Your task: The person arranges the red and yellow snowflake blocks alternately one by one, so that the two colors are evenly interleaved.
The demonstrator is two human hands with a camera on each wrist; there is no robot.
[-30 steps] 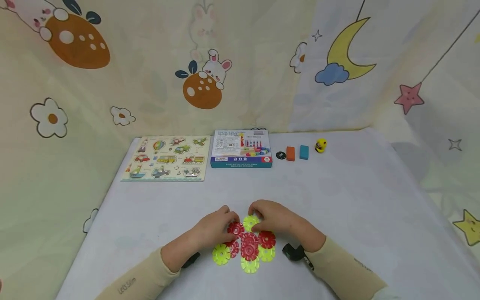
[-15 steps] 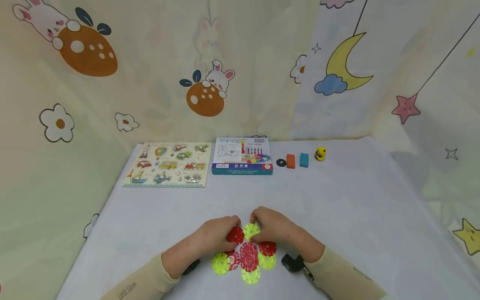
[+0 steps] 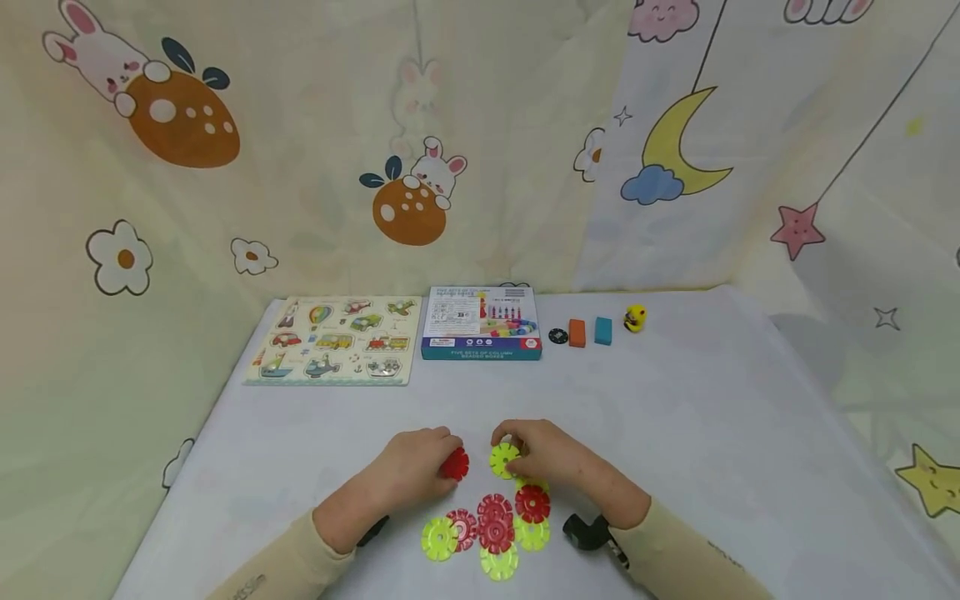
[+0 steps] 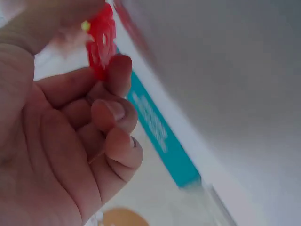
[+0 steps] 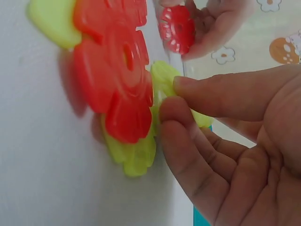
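Note:
In the head view my left hand [image 3: 411,468] pinches a red flower-shaped plastic disc [image 3: 455,464] between thumb and fingers, apart from the other discs; the left wrist view shows this red disc [image 4: 102,44] edge-on. My right hand [image 3: 551,454] pinches a yellow-green notched disc [image 3: 504,459] by its edges. Just below the hands lie the other discs: overlapping red discs [image 3: 496,525] in the middle, a yellow-green disc [image 3: 499,563] beneath them, a red disc [image 3: 532,504] at right over yellow-green ones, and a yellow-green disc [image 3: 438,539] touching a paler red one at left.
At the back of the white table [image 3: 645,433] lie a picture puzzle board [image 3: 337,342] and a box of beads [image 3: 481,325]. To their right are a black round piece [image 3: 558,336], an orange block [image 3: 577,333], a blue block [image 3: 603,331] and a small yellow toy [image 3: 635,317].
My left hand has pulled its red disc left, away from the group. My right hand keeps its pinch on the yellow-green disc, now with a wider gap to the middle red ones. The head view has tilted up.

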